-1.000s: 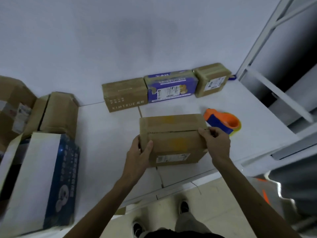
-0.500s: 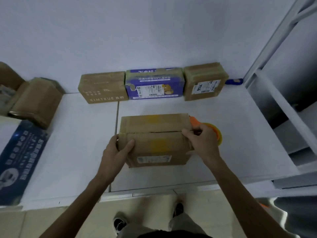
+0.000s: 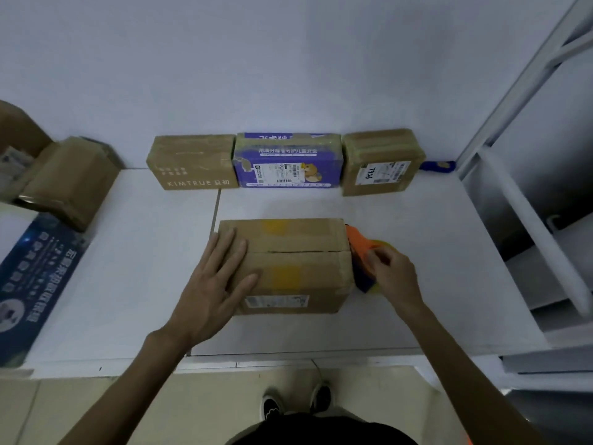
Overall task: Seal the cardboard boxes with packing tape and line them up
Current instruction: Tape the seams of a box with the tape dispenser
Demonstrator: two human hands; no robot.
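A brown cardboard box lies on the white table, its top flaps closed with a dark seam between them. My left hand rests flat on the box's left top, fingers straight. Just right of the box sits the orange and blue tape dispenser. My right hand is at the dispenser, fingers curling over it. Along the back wall stand three boxes in a row: a brown KIMTRUE box, a purple box and a brown labelled box.
At the far left lie a brown box and a dark blue printed carton. A white metal shelf frame rises at the right. A small blue object lies by the wall. My feet show below the table's edge.
My left hand moved from gripping the box's left side to lying flat on its top. My right hand left the box's right edge and reached the tape dispenser.
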